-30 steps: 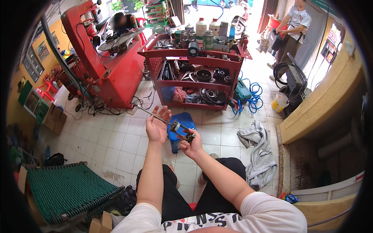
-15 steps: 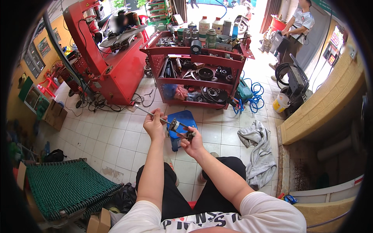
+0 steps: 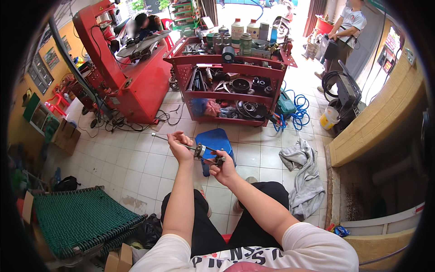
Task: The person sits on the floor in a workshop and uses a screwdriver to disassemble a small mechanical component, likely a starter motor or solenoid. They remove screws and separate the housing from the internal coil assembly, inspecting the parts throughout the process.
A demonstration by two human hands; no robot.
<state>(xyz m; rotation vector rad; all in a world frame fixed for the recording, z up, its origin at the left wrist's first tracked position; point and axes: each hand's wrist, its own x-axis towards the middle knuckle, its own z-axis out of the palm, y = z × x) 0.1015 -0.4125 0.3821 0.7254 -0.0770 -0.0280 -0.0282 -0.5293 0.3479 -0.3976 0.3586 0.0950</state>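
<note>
A metal puller, with a long thin rod and two arms around a round metal part, is held above a blue plastic stool. My right hand grips its near right end, fingers wrapped around the dark end pieces. The rod slants up to the left and ends in a small head. Along that rod sits my left hand, its fingers loosely spread and the rod passing against it. Part of the rod is hidden by this hand.
Beyond the stool stands a red tool cart with bottles, cans and parts. A large red machine is at the left. Grey cloth lies on the tiles at the right. A green woven seat is near left. Another person stands far right.
My left hand's fingers have loosened and spread from their closer grip on the rod. The rod's far end has dropped slightly to the left. My right hand keeps its hold.
</note>
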